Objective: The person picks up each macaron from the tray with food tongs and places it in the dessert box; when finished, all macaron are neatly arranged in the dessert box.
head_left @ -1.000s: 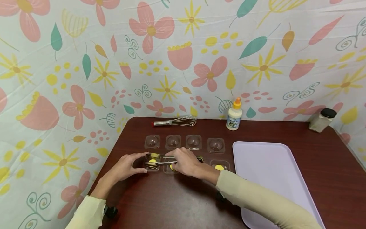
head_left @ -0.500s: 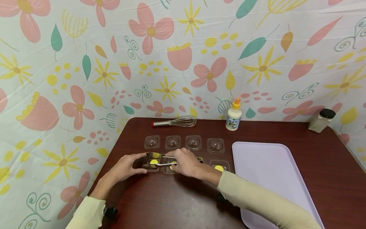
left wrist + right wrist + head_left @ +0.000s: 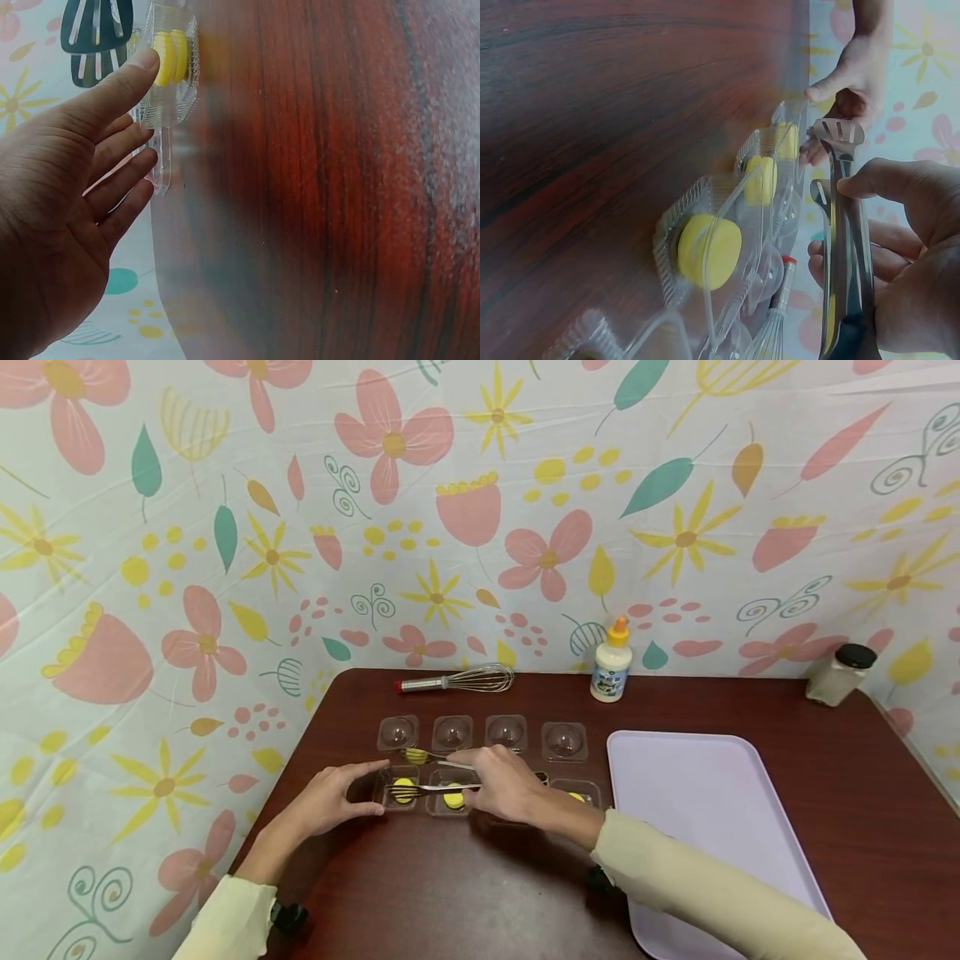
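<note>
Right hand (image 3: 506,783) grips spread tongs (image 3: 847,262); left hand (image 3: 333,797), fingers extended, beside the leftmost clear box (image 3: 166,111) (contact unclear). Yellow piece (image 3: 180,56) sits inside. Best, I judge: tongs clear of the walls, box steadied.

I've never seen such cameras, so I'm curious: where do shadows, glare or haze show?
Head view: a soft shadow darkens the table beneath the right hand; left wrist view: pale glare whitens the table toward the upper right; right wrist view: the tongs carry bright streaks, while the flowered backdrop looks hazy, washed out.
</note>
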A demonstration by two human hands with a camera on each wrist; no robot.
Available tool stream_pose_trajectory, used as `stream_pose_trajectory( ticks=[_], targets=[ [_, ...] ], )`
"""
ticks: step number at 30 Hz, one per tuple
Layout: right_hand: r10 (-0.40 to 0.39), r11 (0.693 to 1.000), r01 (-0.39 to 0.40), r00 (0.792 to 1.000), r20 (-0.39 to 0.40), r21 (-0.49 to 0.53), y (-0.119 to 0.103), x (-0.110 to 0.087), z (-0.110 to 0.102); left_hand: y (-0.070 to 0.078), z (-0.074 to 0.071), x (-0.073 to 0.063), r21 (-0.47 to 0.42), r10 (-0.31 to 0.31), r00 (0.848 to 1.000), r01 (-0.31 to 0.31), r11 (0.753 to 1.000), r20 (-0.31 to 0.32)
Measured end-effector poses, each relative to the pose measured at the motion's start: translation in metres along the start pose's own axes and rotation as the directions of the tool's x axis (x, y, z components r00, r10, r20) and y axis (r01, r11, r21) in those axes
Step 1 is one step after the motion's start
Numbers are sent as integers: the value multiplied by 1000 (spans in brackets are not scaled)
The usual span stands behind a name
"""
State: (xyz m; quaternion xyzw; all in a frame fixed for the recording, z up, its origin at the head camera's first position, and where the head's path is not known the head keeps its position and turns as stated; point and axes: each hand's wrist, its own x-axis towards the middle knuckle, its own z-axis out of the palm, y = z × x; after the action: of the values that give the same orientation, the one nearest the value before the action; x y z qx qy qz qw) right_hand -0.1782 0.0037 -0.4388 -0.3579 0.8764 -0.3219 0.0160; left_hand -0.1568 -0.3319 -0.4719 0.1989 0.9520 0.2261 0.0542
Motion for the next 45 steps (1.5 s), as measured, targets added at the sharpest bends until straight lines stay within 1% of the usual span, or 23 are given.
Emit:
stream_pose_trajectory(
  ticks=[8, 12, 15, 17, 22, 25, 30, 33, 35, 38, 40, 45],
  targets=[
    [34, 997, -31, 999, -41, 71, 13, -14, -17, 0, 1, -1, -3, -2, 1000, 2, 1000, -4],
    [35, 997, -30, 997, -73, 76, 22, -24, -30, 0, 0, -1, -5, 2, 1000, -2, 1000, -2],
    [55, 996, -48, 994, -91, 80, 28, -33, -41, 0, 0, -1, -1, 13, 1000, -13, 1000, -1],
    [84, 993, -76, 992, -98, 87, 32, -41, -48, 1, 0, 0, 4, 20, 1000, -20, 1000, 2],
    [179, 979, -161, 974, -140, 128, 45, -65, -71, 1, 0, 0, 11, 27, 1000, -28, 1000, 8],
    [214, 972, -189, 958, -190, 142, 55, -82, -87, 0, 0, 0, 8, 23, 1000, -23, 1000, 8],
    [240, 971, -223, 927, -287, 91, 73, -117, -113, 0, 1, -1, 3, 15, 1000, -15, 1000, 7],
    [248, 967, -252, 903, -352, 35, 87, -141, -126, 0, 1, -1, -4, 12, 1000, -12, 1000, 5],
    [267, 958, -287, 884, -383, 7, 98, -158, -133, 0, 1, -1, -7, 12, 1000, -12, 1000, 3],
    [322, 933, -360, 850, -416, -15, 115, -185, -144, 1, 2, -1, -7, 12, 1000, -12, 1000, 0],
    [376, 909, -416, 826, -420, -4, 125, -202, -149, 1, 2, -2, -5, 12, 1000, -12, 1000, -2],
    [485, 841, -541, 752, -446, 3, 150, -241, -161, 1, 2, -2, 2, 4, 1000, -4, 1000, -3]
  ],
)
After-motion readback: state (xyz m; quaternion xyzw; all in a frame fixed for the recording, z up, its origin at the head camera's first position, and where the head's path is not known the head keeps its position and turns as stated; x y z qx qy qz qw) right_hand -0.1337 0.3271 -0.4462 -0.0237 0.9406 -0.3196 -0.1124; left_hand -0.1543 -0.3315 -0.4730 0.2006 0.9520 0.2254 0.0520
